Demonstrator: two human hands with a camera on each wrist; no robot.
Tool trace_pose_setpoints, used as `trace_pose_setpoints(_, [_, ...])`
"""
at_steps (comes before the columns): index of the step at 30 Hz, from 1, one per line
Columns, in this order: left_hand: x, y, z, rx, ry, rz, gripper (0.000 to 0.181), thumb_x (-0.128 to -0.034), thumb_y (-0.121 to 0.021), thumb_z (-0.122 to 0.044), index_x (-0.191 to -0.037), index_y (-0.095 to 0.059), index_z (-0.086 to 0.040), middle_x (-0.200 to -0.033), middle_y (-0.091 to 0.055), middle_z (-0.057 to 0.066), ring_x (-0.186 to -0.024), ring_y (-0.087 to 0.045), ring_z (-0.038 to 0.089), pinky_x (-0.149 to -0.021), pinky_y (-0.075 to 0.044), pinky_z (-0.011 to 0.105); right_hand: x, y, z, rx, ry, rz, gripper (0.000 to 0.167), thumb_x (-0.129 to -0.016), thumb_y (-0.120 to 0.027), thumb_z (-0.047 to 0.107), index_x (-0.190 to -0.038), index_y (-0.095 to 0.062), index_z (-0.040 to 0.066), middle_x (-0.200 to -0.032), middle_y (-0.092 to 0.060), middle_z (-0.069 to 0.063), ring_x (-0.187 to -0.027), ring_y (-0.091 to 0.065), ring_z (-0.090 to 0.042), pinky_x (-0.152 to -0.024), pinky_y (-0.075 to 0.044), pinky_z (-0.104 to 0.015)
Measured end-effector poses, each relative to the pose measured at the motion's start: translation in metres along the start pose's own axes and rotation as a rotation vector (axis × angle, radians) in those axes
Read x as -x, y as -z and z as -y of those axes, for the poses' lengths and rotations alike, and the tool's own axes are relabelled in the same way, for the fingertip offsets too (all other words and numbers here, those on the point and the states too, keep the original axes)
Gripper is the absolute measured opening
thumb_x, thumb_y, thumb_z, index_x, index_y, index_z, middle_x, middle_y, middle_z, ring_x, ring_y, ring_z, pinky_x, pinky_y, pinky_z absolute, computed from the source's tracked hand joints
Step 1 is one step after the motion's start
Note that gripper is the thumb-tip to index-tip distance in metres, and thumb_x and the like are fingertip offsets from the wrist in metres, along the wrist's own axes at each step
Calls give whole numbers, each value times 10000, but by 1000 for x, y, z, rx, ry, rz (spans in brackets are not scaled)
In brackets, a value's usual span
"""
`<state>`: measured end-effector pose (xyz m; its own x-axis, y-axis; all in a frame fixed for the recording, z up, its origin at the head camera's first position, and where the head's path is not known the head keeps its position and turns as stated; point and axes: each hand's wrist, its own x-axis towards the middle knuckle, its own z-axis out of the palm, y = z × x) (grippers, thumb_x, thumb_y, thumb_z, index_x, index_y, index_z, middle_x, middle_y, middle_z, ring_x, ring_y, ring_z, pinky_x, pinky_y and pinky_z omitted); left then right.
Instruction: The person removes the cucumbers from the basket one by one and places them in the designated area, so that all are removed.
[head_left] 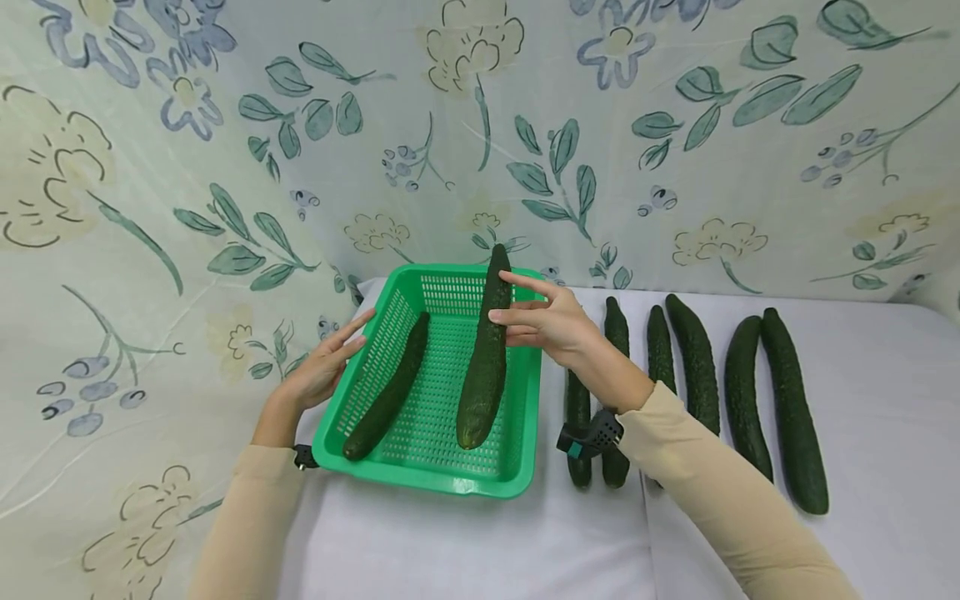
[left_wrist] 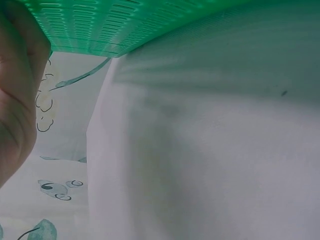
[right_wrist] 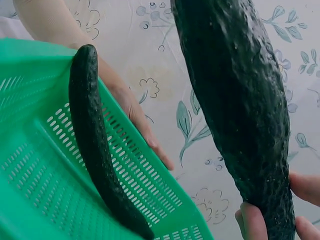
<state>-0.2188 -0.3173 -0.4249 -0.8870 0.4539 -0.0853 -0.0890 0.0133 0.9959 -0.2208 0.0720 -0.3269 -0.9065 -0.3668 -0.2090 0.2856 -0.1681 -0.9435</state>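
Note:
My right hand (head_left: 551,325) pinches a large dark green cucumber (head_left: 483,383) between thumb and fingers near its upper, narrower part. The cucumber hangs over the right side of a green plastic basket (head_left: 530,408), apart from the basket's floor as far as the right wrist view shows. Against the basket's left wall lies another cucumber (right_wrist: 92,125), slightly curved. My left hand (head_left: 321,371) rests on the outside of that wall, its fingers stretched along it. In the left wrist view, part of the left hand (left_wrist: 17,95) shows beside the basket's slotted side (left_wrist: 95,25).
Several more cucumbers (head_left: 795,408) lie in a rough row on the white cloth-covered table (head_left: 885,467), right of the basket. My right forearm passes over some of them. A flower-printed curtain (head_left: 450,183) hangs behind the table and along its left.

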Motion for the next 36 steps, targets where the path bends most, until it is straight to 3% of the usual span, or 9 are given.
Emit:
trace_pose_setpoints(8, [0,0,0,20,2,8,540,-1116,-329,-248,-1618,-142,-321,-1135,-679,123,-483,-561,103,-551,-519,269,3,30,-4,55,-27,32,698,-909,-716,-4,-1522,-456,208,-1486,-330,-251,-803,-692,-209,-742,-576,-367])
trace_pose_setpoints(12, [0,0,0,22,2,11,544,-1117,-323,-238,-1620,-131,-315,-1213,-646,149,-523,-591,110,-572,-528,274,5,42,-8,58,-32,24,697,-906,-719,-8,-1518,-462,207,-1441,-363,-245,-749,-684,-185,-721,-577,-366])
trace_pose_setpoints(21, [0,-1,0,21,15,-10,545,-1114,-338,-250,-1619,-142,-314,-1428,-476,224,-775,-698,151,-677,-565,303,13,65,-11,116,6,37,719,-913,-713,4,-1545,-408,159,-1311,-450,-224,-706,-670,-155,-711,-578,-343])
trace_pose_setpoints(27, [0,0,-1,7,21,-20,538,-1114,-336,-252,-1615,-156,-329,-1427,-479,219,-788,-699,153,-680,-566,306,18,80,-12,168,27,36,720,-898,-738,21,-1535,-426,150,-1040,-523,-138,-734,-649,-162,-719,-568,-356])
trace_pose_setpoints(36, [0,0,-1,2,12,-6,539,-1114,-338,-251,-1615,-156,-327,-1236,-633,161,-558,-613,116,-594,-533,273,28,102,-14,180,44,17,741,-898,-739,20,-1546,-403,148,-1114,-510,-156,-779,-664,-174,-724,-569,-359])
